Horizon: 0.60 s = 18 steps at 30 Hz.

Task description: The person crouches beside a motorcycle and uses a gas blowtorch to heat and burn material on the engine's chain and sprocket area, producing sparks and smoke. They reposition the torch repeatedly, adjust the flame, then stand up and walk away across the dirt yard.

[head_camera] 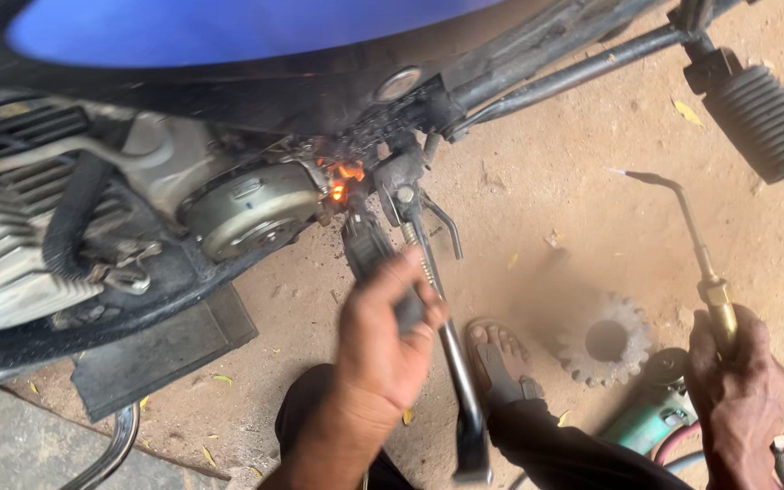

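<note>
The left hand (381, 340), at lower centre of the frame, has its fingers (410, 281) wrapped tightly round a dark tool handle (369, 247) that reaches up to a glowing orange spot (345, 180) on the motorcycle frame, just right of the round engine cover (251, 213). The right hand (741, 395), at lower right, is closed round the brass neck of a gas torch (693, 245), its bent tip held well away from the bike, pointing at upper right. The side stand (451, 349) hangs down between them. Judging by this, heating is paused and the hot part is being worked; the next move seems to call for firm, steady leverage while the metal glows. A sprocket (605, 340) and green grinder (651, 413) lie on the dirt.
</note>
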{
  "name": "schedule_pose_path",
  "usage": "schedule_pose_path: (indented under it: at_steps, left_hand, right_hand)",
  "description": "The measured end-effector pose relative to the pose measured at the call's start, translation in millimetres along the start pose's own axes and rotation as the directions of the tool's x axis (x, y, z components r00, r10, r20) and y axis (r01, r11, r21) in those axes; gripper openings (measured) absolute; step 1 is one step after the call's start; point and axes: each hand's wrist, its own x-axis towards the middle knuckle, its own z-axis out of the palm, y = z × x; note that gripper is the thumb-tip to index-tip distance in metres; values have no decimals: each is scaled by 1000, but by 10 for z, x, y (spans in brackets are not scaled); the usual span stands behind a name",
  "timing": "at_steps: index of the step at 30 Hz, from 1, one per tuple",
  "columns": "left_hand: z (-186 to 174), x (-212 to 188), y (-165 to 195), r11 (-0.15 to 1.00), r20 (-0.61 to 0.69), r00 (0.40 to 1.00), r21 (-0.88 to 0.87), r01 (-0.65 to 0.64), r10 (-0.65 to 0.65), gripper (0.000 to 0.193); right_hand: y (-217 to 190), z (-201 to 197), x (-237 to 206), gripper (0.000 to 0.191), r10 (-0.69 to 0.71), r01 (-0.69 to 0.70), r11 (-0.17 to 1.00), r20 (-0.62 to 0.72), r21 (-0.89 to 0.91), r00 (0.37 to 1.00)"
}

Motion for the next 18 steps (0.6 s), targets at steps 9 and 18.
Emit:
schedule_pose_path:
  at_steps: [9,18]
  left_hand:
    - [496,-89,-107,1000,-72,997,4,-5,6,11]
    - [-259,404,-452,877,171,956,386,-287,237,14]
  right_hand:
    - [10,-38,-5,28,-32,33,999,69,-8,997]
    - [45,-67,7,27,3,-4,999,41,37,999]
